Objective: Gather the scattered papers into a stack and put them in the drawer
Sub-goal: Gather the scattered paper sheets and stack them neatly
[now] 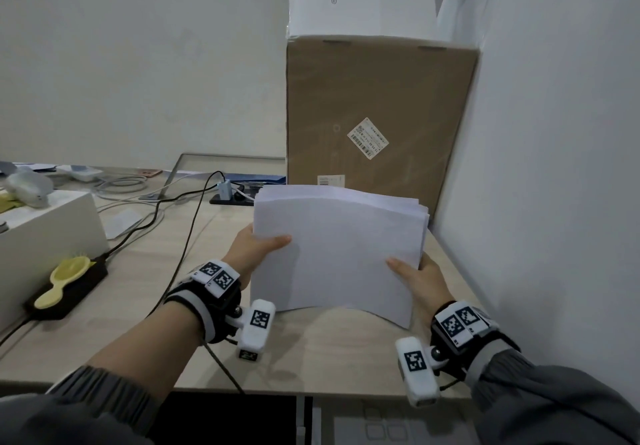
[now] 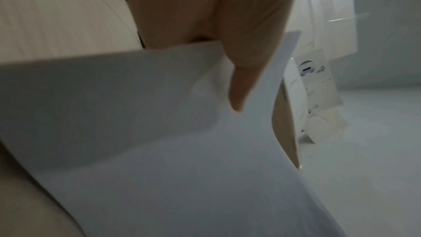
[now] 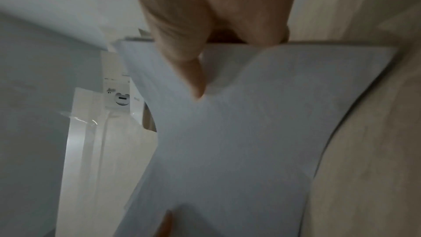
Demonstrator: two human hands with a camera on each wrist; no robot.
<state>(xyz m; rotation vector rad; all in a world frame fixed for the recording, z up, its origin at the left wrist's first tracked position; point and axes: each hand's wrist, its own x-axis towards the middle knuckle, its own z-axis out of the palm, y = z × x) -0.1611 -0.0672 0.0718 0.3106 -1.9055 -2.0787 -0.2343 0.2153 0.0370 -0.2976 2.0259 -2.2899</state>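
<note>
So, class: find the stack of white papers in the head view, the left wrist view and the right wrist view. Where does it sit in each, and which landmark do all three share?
Head: stack of papers at centre, bowed, left hand and right hand gripping its sides.
Left wrist: fills the lower middle, thumb on top.
Right wrist: centre to lower right, thumb on top.
Shared landmark: brown cardboard box behind the papers.

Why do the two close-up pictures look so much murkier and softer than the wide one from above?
Head view: evenly lit and fairly sharp, with straight edges bowed by the wide lens; the paper stack throws a soft shadow on the desk. Left wrist view: dim and grainy, the left hand smeared, the paper grey. Right wrist view: similar blur around the right hand, plus a small glare streak on plastic wrap.
</note>
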